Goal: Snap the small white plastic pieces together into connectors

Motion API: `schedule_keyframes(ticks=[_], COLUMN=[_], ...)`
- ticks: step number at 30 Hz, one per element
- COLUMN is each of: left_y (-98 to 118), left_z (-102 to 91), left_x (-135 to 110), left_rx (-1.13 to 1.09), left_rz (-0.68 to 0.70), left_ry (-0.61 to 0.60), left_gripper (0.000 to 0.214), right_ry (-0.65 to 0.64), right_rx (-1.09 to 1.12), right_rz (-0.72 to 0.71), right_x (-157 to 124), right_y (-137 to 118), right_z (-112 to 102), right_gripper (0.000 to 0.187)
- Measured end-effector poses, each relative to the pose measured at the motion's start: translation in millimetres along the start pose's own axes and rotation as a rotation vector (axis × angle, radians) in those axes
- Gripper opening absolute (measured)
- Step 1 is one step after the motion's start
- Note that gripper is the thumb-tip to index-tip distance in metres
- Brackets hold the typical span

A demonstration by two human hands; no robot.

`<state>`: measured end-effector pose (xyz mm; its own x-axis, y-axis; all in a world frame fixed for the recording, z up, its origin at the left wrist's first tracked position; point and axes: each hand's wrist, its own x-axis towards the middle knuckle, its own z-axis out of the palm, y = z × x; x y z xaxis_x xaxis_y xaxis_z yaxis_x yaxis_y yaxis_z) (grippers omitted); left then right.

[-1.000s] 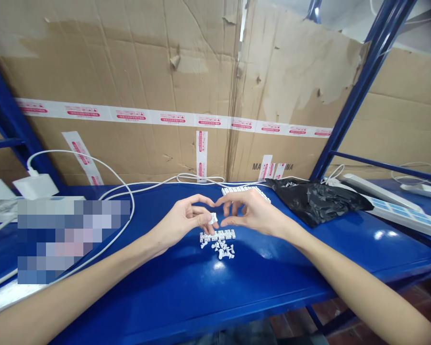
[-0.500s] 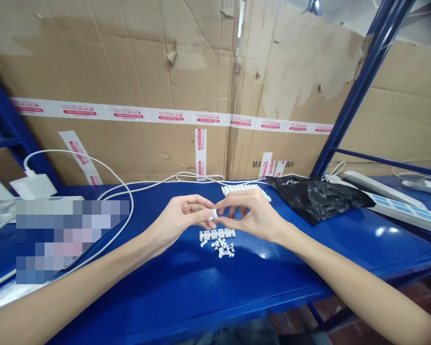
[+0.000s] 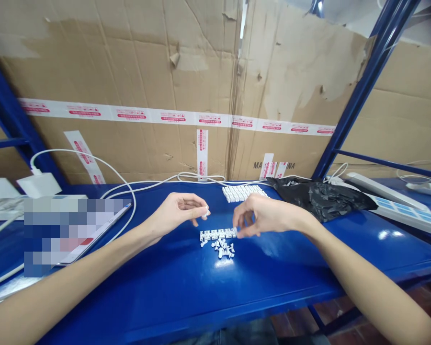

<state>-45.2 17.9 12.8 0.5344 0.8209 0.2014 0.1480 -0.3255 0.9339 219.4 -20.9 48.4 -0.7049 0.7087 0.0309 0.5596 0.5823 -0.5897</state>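
Observation:
My left hand is raised over the blue table, thumb and finger pinched on a small white plastic piece. Lower and to the right, my right hand has its fingertips closed at the right end of a short row of white plastic blocks. A white block shows at those fingertips; its far side is hidden. Just in front of the row lies a loose heap of small white peg-like pieces. Behind my right hand sits a larger group of white blocks in rows, partly covered.
A black plastic bag lies at the back right, near white power strips. White cables run along the cardboard wall. To the left are a white charger and a partly blurred flat device.
My hands have parted. The right hand has moved down and right to the row's end, while the left stays up with the small white piece. The view has shifted slightly.

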Motion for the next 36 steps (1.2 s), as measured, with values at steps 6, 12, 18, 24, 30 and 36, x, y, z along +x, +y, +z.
schedule_keyframes(ticks=[6,12,18,24,30,36], left_y=[-12.2,-9.6,-8.1,-13.0,-15.2,-14.1], left_z=[-36.7,-41.5,-40.7,-38.1,-34.1,-31.9], left_x=[6.8,6.4,6.9,6.9,6.7,6.0], left_rx=[0.177,0.374,0.527,0.545,0.524,0.522], left_rz=[-0.135,-0.018,0.061,0.11,0.098,0.077], left_ry=[-0.294,-0.43,-0.414,-0.434,-0.419,-0.413], left_gripper=[0.029,0.021,0.025,0.025,0.024,0.023], right_ry=[-0.253,-0.072,-0.047,-0.04,-0.062,-0.085], right_rx=[0.063,0.038,0.002,-0.009,-0.048,-0.019], right_rz=[0.108,0.125,0.116,0.147,0.145,0.109], right_x=[0.6,0.6,0.9,5.1,11.3,11.8], right_y=[4.1,4.0,12.6,25.6,24.5,26.1], right_z=[11.7,3.8,-4.8,-2.4,5.5,9.5], right_gripper=[0.023,0.037,0.035,0.037,0.036,0.023])
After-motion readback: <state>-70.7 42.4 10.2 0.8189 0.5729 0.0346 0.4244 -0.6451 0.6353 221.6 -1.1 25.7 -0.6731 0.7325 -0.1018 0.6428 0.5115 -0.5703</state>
